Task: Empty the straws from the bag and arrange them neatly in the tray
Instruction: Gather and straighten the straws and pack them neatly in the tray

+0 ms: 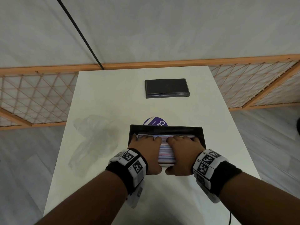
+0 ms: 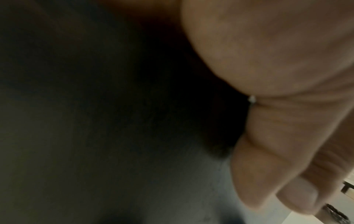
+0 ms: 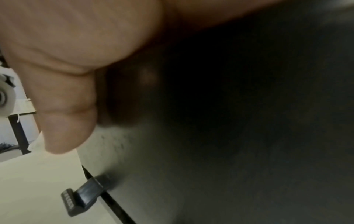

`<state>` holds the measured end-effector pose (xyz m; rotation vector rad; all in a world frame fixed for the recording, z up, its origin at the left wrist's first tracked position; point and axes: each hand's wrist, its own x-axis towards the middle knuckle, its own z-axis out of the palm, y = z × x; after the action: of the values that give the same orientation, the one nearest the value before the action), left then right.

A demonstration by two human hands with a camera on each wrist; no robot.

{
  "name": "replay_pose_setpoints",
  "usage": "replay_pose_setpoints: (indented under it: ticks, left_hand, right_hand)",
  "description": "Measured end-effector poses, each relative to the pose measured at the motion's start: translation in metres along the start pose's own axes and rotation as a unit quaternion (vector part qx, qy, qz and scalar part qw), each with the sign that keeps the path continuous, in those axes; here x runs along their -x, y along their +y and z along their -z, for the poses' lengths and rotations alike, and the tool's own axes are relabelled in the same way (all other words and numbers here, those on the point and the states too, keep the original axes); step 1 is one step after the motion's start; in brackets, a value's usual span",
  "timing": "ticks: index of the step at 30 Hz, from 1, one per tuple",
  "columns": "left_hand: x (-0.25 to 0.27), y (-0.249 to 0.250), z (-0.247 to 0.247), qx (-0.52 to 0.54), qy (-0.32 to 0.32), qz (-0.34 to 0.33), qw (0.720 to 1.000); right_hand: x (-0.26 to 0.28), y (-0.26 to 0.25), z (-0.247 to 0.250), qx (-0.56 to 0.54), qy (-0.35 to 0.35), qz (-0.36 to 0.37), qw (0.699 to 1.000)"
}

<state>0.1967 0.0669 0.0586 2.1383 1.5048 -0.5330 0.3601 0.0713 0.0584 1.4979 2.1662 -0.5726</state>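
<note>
A black tray (image 1: 165, 128) sits at the table's middle front, holding a flat stack of multicoloured straws (image 1: 166, 151). Both hands lie side by side on the stack. My left hand (image 1: 146, 144) covers its left half and my right hand (image 1: 183, 146) its right half. The fingers of both bend down over the stack's far side, and both thumbs sit at the tray's near wall. The wrist views show only a thumb (image 2: 268, 151) (image 3: 63, 106) against the dark tray (image 2: 95, 121) (image 3: 229, 136). The clear plastic bag (image 1: 94, 138) lies crumpled and flat on the table, left of the tray.
The white table (image 1: 113, 95) also carries a black rectangular board (image 1: 167, 87) farther back. A purple round lid (image 1: 155, 122) peeks out behind the tray. A wooden lattice screen (image 1: 32, 98) stands beyond the table. A small black clip (image 3: 82, 198) lies by the tray's edge.
</note>
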Motion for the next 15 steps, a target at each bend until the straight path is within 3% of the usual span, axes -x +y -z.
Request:
replay_pose_setpoints:
  ticks: [9, 15]
  left_hand:
    - [0.003, 0.003, 0.002, -0.004, 0.001, 0.005, 1.0]
    - [0.011, 0.008, 0.001, -0.051, 0.026, -0.002, 0.998]
  right_hand:
    - [0.001, -0.001, 0.004, -0.017, -0.009, -0.007, 1.0]
    - [0.003, -0.004, -0.001, 0.019, 0.021, -0.004, 1.0]
